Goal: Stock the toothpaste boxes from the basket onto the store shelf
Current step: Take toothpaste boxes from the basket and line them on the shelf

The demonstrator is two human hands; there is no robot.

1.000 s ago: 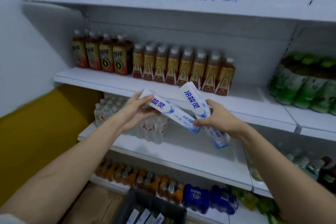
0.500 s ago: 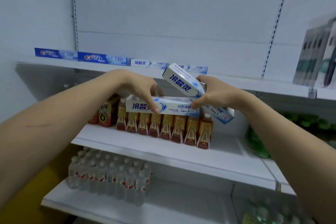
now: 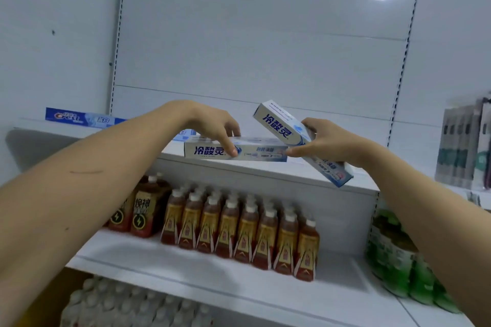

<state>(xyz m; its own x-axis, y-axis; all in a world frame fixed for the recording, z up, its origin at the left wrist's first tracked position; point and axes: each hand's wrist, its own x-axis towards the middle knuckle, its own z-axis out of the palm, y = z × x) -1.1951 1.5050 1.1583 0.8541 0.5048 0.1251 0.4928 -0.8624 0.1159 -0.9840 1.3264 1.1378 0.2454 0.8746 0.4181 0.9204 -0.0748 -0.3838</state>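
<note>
Raised since earlier: level toothpaste box [image 3: 255, 152], now at top shelf [image 3: 265, 167] edge, my left hand [image 3: 215, 127] pinching it; tilted toothpaste box [image 3: 281, 127] gripped by my right hand [image 3: 326, 146], thumb touching the level box's end.

Glossy cardboard toothpaste boxes [image 3: 235, 151]; glossy back panel [image 3: 265, 34].

One white-and-blue toothpaste box [image 3: 236, 150] lies lengthwise along the front edge of the top shelf [image 3: 265, 167]. A second matching box [image 3: 281, 126] tilts steeply above its right end.
</note>
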